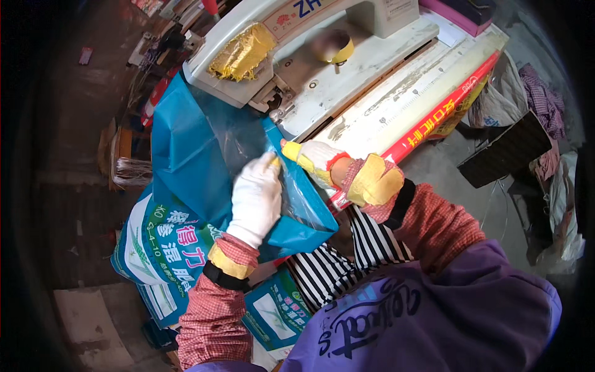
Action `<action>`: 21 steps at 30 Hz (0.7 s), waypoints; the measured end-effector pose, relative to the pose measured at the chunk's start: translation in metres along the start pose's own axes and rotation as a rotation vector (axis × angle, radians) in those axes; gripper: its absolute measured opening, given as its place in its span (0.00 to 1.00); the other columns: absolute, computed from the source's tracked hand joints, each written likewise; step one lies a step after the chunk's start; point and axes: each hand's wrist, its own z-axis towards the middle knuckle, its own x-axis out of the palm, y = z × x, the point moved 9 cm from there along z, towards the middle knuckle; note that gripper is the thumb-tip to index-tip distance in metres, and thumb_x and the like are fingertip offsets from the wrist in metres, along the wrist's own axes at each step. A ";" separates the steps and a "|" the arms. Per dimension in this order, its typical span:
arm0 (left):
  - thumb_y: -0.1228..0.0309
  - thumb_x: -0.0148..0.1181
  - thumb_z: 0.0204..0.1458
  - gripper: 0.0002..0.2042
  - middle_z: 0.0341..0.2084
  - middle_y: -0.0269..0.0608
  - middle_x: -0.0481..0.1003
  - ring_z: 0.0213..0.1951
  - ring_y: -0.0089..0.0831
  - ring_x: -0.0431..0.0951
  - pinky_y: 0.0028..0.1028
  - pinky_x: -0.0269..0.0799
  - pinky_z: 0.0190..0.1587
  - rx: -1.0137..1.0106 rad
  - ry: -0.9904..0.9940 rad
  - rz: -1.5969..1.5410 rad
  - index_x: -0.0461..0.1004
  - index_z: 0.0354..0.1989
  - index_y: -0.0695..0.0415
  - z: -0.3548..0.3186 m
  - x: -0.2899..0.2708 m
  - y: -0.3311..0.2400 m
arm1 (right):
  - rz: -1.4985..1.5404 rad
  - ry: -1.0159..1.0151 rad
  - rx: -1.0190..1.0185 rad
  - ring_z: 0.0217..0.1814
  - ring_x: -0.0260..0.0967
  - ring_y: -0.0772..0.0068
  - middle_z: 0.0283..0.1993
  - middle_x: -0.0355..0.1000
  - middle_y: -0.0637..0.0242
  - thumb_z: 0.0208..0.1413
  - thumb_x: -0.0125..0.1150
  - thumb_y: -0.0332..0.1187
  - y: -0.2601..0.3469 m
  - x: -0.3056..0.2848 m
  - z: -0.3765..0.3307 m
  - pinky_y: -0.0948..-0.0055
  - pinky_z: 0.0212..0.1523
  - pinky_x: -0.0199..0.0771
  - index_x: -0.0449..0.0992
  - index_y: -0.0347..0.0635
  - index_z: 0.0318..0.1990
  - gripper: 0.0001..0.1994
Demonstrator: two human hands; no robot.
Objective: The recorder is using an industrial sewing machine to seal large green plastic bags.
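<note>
a blue woven sack with a clear inner liner lay off the sewing table's left edge, draped over a stack of blue, green and white printed sacks. a long red strip with yellow lettering ran along the table's front edge, and a white label sat on the machine arm.

The only view comes from the camera on my head, looking steeply down over my chest and purple top, which fills the lower right of the frame. It sits close: my left hand and right hand meet near the middle, on the blue bag. The white sewing machine runs off toward the upper right, the floor falls away at the left, and the fisheye bends straight edges toward a dark rim.
</note>
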 end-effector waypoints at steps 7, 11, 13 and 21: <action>0.77 0.51 0.46 0.20 0.47 0.56 0.71 0.43 0.51 0.73 0.42 0.70 0.45 0.053 0.126 0.144 0.68 0.50 0.65 -0.002 0.009 -0.032 | -0.668 -0.017 -0.269 0.42 0.74 0.52 0.40 0.76 0.52 0.60 0.45 0.49 0.022 0.015 0.015 0.60 0.44 0.72 0.76 0.47 0.44 0.19; 0.73 0.51 0.54 0.09 0.37 0.58 0.72 0.36 0.53 0.74 0.41 0.72 0.39 -0.186 0.377 -0.190 0.68 0.41 0.63 -0.003 0.023 -0.017 | -0.962 0.097 -0.351 0.36 0.76 0.47 0.34 0.76 0.49 0.55 0.49 0.41 0.033 0.020 0.004 0.58 0.36 0.74 0.78 0.41 0.36 0.15; 0.63 0.54 0.55 0.14 0.29 0.54 0.72 0.32 0.50 0.75 0.43 0.71 0.33 0.270 0.304 -0.176 0.70 0.40 0.62 0.000 -0.001 -0.052 | -1.040 0.090 -0.380 0.35 0.76 0.48 0.31 0.76 0.48 0.53 0.50 0.40 0.041 0.016 -0.002 0.57 0.35 0.74 0.80 0.40 0.34 0.14; 0.43 0.51 0.53 0.27 0.19 0.51 0.73 0.25 0.51 0.75 0.41 0.71 0.29 0.293 0.925 -0.241 0.75 0.22 0.58 -0.018 -0.025 -0.097 | -0.710 0.032 -0.011 0.44 0.74 0.45 0.42 0.74 0.43 0.56 0.47 0.45 0.041 -0.011 -0.011 0.58 0.44 0.73 0.78 0.37 0.42 0.21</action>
